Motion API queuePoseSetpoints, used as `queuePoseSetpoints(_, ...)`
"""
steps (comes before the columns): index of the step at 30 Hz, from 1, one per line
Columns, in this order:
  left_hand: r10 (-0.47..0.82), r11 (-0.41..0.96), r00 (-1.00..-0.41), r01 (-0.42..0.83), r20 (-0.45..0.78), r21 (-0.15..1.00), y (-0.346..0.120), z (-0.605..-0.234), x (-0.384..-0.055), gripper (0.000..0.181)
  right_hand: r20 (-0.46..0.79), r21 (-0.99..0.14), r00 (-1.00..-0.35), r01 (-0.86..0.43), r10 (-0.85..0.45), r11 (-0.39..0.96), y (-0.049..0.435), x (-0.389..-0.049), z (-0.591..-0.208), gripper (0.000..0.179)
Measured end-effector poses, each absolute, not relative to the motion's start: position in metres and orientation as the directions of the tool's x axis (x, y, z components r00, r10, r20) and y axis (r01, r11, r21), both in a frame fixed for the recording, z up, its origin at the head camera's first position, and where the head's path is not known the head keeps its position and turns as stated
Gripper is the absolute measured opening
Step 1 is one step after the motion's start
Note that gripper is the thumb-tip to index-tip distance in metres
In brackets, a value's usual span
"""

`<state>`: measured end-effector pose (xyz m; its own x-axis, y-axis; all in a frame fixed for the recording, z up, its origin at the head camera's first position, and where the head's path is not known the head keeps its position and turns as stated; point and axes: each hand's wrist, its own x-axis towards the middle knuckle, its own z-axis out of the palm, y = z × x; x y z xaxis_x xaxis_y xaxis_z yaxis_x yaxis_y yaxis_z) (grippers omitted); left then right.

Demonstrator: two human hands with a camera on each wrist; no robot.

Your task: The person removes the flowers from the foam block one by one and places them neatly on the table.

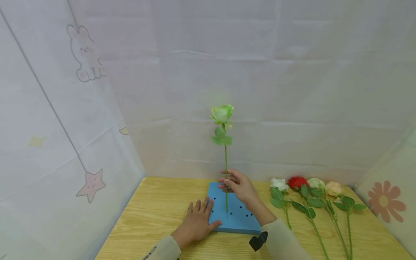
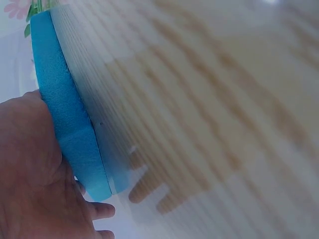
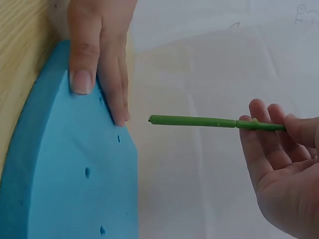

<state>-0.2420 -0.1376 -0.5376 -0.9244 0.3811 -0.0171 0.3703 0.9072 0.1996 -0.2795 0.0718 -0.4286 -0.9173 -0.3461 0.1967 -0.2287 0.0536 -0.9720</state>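
Observation:
My right hand (image 1: pixel 239 186) pinches the stem of a pale green artificial rose (image 1: pixel 222 115) between thumb and fingers, and the flower stands upright above a blue foam board (image 1: pixel 238 225). In the right wrist view the cut lower end of the stem (image 3: pixel 194 121) hangs apart from the board (image 3: pixel 60 169), whose face has several small dark holes. My left hand (image 1: pixel 197 221) rests with spread, straight fingers along the board's left edge. Its thumb lies on the front left corner. The left wrist view shows that hand (image 2: pixel 30 164) against the board's thick side (image 2: pixel 70 104).
On the wooden table (image 1: pixel 152 209), to the right of the board, lie a white rose (image 1: pixel 278 184), a red rose (image 1: pixel 297 182), a cream rose (image 1: pixel 315 183) and a peach rose (image 1: pixel 334 189), stems toward me. A pale curtain (image 1: pixel 182 90) hangs behind the table.

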Motion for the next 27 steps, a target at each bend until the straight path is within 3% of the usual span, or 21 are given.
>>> queuePoseSetpoints(27,0.401,0.895,-0.915,0.383,-0.036,0.228,-0.140,-0.536,-0.243,0.089,0.048,-0.987,-0.924,-0.102,-0.379,0.124,0.165,-0.228,-0.435,0.049)
